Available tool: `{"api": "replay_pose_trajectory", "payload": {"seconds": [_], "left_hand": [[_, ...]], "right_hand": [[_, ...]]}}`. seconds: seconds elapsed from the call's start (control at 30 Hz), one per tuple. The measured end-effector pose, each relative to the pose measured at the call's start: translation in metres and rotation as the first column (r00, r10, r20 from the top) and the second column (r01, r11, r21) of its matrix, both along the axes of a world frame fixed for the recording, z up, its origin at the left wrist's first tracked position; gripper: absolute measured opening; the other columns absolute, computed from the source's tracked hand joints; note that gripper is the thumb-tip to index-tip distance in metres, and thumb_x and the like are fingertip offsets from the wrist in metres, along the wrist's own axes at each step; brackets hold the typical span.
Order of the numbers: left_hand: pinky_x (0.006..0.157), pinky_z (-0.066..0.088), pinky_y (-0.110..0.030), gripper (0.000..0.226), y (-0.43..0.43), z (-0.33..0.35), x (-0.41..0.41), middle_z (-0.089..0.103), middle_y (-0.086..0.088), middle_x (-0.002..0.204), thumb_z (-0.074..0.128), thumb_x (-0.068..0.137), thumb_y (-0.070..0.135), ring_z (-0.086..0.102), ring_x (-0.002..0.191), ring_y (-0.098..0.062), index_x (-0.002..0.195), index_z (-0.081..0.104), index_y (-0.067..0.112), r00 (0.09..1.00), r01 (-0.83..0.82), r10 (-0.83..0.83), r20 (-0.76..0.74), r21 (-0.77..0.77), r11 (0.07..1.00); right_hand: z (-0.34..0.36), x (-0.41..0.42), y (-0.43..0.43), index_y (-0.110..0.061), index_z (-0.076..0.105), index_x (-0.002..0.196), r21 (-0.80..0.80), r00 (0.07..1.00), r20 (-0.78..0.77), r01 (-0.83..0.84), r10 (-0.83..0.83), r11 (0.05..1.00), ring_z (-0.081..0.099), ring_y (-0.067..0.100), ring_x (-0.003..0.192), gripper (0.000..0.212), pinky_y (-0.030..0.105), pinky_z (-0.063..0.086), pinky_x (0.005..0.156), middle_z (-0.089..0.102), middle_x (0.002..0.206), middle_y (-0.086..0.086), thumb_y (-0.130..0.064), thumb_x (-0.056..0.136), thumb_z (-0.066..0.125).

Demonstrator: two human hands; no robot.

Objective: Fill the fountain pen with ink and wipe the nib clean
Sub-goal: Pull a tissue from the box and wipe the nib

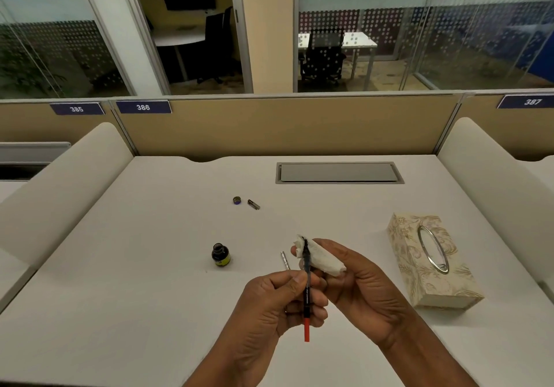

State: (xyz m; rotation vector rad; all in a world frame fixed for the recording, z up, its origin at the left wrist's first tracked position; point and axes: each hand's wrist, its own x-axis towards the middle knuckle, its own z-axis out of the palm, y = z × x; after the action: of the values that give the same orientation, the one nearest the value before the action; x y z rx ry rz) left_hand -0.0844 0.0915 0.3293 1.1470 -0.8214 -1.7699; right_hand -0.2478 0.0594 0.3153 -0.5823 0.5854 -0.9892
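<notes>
Seen from above a white desk point(150, 311), two bare hands meet over its near middle. The left hand point(269, 305) has its fingers curled tight around a slim pen point(307, 299), held upright with a red end pointing down. The right hand point(353, 278) pinches a crumpled white tissue point(322, 256), ink-stained, around the pen's upper tip, so the nib is hidden. An open ink bottle point(221, 255) stands just left of the hands. Farther back lie its cap point(237, 200) and a small dark pen part point(254, 204). A patterned tissue box point(413, 266) sits to the right
</notes>
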Motion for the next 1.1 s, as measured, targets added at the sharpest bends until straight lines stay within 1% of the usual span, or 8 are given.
{"api": "replay_pose_trajectory", "payload": {"seconds": [0.1,0.2,0.3,0.43,0.67,0.9,0.97,1.1], "left_hand": [[0.062,0.061,-0.036,0.029,-0.001,0.000,-0.004,0.073,-0.022,0.077,0.064,0.082,0.024,0.070,0.061,-0.028,0.087,0.079,0.000,1.000,-0.001,0.001,0.028,0.012,1.000],[0.062,0.062,-0.037,0.026,-0.001,0.000,-0.007,0.074,-0.024,0.078,0.063,0.088,0.020,0.071,0.061,-0.028,0.085,0.081,0.002,0.998,0.000,0.000,0.063,0.011,1.000],[0.063,0.062,-0.037,0.026,-0.002,-0.002,-0.010,0.076,-0.024,0.079,0.058,0.098,0.014,0.072,0.062,-0.028,0.091,0.078,0.000,0.991,0.007,-0.008,0.136,0.006,1.000],[0.062,0.060,-0.035,0.027,0.000,-0.003,-0.014,0.074,-0.022,0.077,0.057,0.099,0.014,0.070,0.061,-0.027,0.098,0.076,-0.005,0.984,0.032,-0.033,0.177,0.009,0.999],[0.062,0.057,-0.034,0.035,0.002,-0.001,-0.015,0.071,-0.019,0.075,0.064,0.087,0.025,0.065,0.058,-0.024,0.100,0.076,-0.005,0.991,0.092,-0.096,0.091,0.038,0.995],[0.062,0.058,-0.032,0.028,0.005,-0.006,-0.017,0.077,-0.018,0.073,0.076,0.068,0.034,0.069,0.059,-0.024,0.084,0.084,0.012,0.971,0.028,-0.005,0.240,-0.091,0.995],[0.062,0.058,-0.031,0.026,0.007,-0.006,-0.019,0.077,-0.014,0.071,0.073,0.072,0.033,0.070,0.059,-0.023,0.085,0.084,0.014,0.965,0.037,-0.005,0.264,-0.114,0.993],[0.064,0.057,-0.030,0.026,0.009,-0.007,-0.019,0.075,-0.011,0.070,0.070,0.077,0.036,0.068,0.061,-0.022,0.086,0.084,0.016,0.957,0.080,-0.041,0.287,-0.126,0.989]], "right_hand": [[-0.001,-0.004,0.001,0.006,0.067,0.121,-0.026,0.999,-0.031,0.030,-0.031,0.999,0.071,0.021,0.095,0.034,0.028,0.059,0.078,0.070,0.114,0.020,-0.012,0.096,0.053],[-0.003,-0.006,0.001,0.003,0.068,0.121,-0.021,0.996,-0.087,0.035,-0.037,0.999,0.069,0.019,0.098,0.032,0.025,0.058,0.079,0.070,0.118,0.020,-0.011,0.095,0.055],[-0.005,-0.009,0.000,0.001,0.071,0.119,-0.018,0.989,-0.144,0.030,-0.032,0.999,0.061,0.022,0.102,0.030,0.026,0.055,0.086,0.071,0.117,0.018,-0.011,0.095,0.058],[-0.001,-0.015,0.000,0.003,0.072,0.114,-0.004,0.982,-0.187,0.023,-0.023,1.000,0.070,0.016,0.089,0.026,0.026,0.057,0.079,0.074,0.106,0.014,-0.009,0.094,0.061],[0.002,-0.021,0.001,0.004,0.071,0.108,0.025,0.983,-0.183,0.005,-0.001,1.000,0.071,0.017,0.080,0.026,0.025,0.057,0.075,0.074,0.095,0.013,-0.010,0.087,0.065],[0.003,-0.022,0.006,0.001,0.075,0.098,0.018,0.988,-0.143,0.057,-0.054,0.998,0.070,0.018,0.079,0.017,0.025,0.057,0.073,0.073,0.092,0.016,-0.006,0.085,0.066],[0.003,-0.021,0.008,0.001,0.076,0.094,0.010,0.988,-0.138,0.075,-0.073,0.997,0.071,0.018,0.077,0.016,0.025,0.057,0.070,0.072,0.091,0.017,-0.006,0.082,0.067],[0.002,-0.020,0.011,0.005,0.072,0.092,0.043,0.991,-0.074,0.112,-0.109,0.993,0.070,0.011,0.061,0.017,0.021,0.057,0.064,0.071,0.088,0.018,-0.001,0.078,0.066]]}}
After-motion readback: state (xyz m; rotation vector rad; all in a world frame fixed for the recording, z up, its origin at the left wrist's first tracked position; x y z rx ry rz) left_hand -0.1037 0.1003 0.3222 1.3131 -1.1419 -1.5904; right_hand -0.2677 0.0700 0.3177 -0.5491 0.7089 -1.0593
